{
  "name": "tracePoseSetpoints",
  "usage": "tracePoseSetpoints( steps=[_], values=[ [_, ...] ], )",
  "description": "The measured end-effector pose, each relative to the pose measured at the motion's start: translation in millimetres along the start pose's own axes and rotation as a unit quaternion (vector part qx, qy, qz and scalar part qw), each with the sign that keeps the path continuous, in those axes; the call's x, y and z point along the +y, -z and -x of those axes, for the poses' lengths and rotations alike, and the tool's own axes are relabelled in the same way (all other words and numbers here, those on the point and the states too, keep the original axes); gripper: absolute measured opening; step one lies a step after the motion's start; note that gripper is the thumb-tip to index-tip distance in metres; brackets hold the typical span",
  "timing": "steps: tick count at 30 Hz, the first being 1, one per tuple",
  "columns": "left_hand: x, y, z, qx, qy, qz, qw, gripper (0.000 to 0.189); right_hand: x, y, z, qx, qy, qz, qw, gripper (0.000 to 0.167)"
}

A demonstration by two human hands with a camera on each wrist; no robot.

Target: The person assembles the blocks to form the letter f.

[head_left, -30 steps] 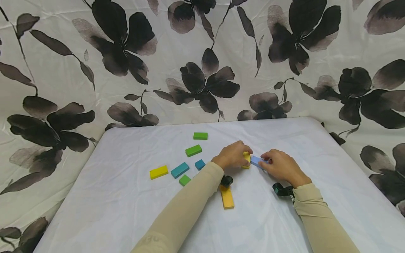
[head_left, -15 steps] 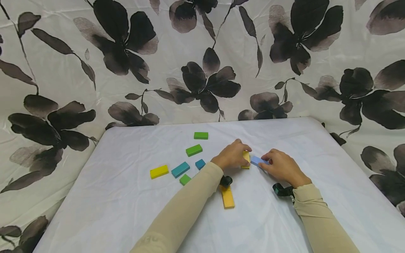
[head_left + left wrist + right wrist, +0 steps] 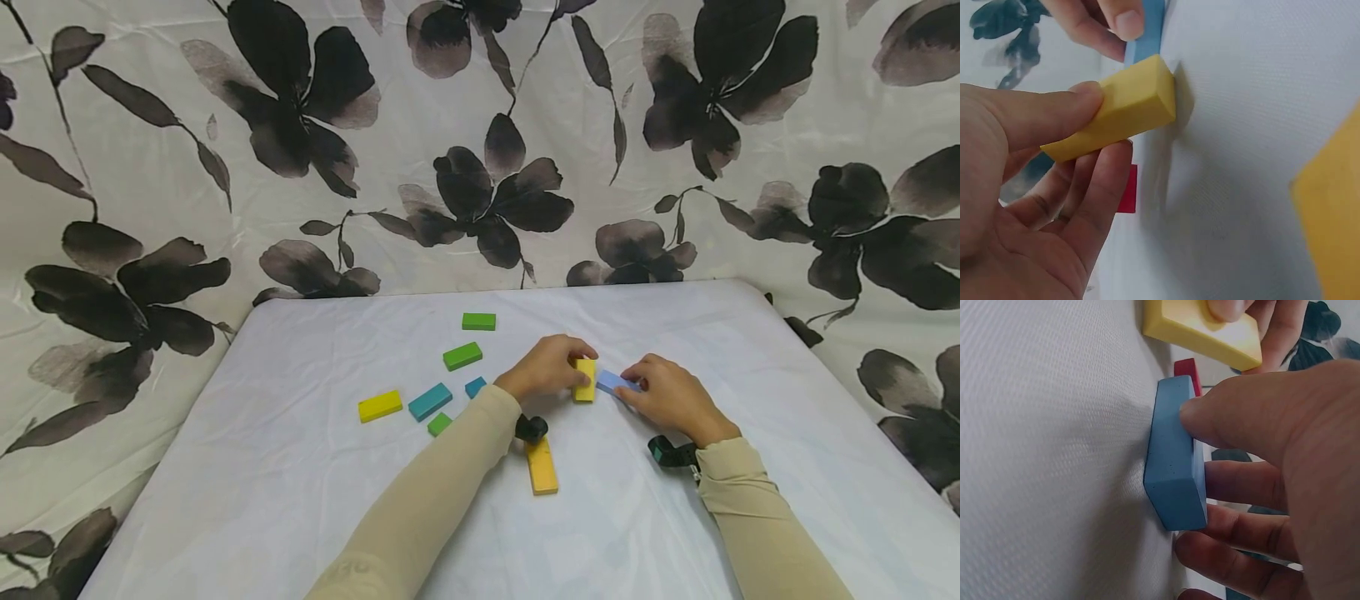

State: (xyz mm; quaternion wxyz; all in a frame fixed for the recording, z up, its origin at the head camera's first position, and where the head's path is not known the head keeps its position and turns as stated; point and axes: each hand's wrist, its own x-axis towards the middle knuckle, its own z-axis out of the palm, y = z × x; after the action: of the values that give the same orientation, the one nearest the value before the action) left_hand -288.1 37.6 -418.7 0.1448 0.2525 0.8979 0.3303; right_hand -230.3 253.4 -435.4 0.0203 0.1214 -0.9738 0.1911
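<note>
My left hand [image 3: 551, 367] pinches a yellow block [image 3: 585, 382] between thumb and fingers. In the left wrist view that yellow block [image 3: 1129, 100] is tilted; whether it touches the cloth I cannot tell. Just to its right, my right hand [image 3: 671, 400] holds a light blue block [image 3: 615, 383] by thumb and fingertips, low over the white cloth. The right wrist view has this blue block [image 3: 1172, 444] lengthwise, with the thumb on its near face. A red block [image 3: 1185, 367] stands behind the pair, hidden in the head view.
An orange-yellow block [image 3: 542, 468] lies below my left wrist. Left of the arm are a yellow block [image 3: 380, 406], a teal block [image 3: 430, 402], a small blue block [image 3: 476, 387] and green blocks [image 3: 462, 356]. A floral cloth [image 3: 495, 192] hangs behind the table.
The yellow block in my left hand has shifted slightly toward me and shows more of its face. My right hand and the blue block have hardly moved.
</note>
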Motion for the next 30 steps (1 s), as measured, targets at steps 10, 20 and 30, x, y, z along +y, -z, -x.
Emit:
tracePoseSetpoints(
  steps=[10,20,30],
  values=[
    [-5.7,5.4,7.0,0.031,0.012,0.063,0.9975,0.036,-0.5,-0.8,-0.1,0.001,0.001,0.001,1.0,0.034],
    [-15.9,15.0,22.1,0.024,0.029,0.114,0.9928,0.036,-0.8,-2.4,0.7,-0.007,-0.011,0.003,0.9999,0.037],
    [-28.9,21.1,38.2,0.047,0.046,0.103,0.9924,0.035,-3.6,-1.3,1.5,-0.006,-0.013,0.002,0.9999,0.035]
  ],
)
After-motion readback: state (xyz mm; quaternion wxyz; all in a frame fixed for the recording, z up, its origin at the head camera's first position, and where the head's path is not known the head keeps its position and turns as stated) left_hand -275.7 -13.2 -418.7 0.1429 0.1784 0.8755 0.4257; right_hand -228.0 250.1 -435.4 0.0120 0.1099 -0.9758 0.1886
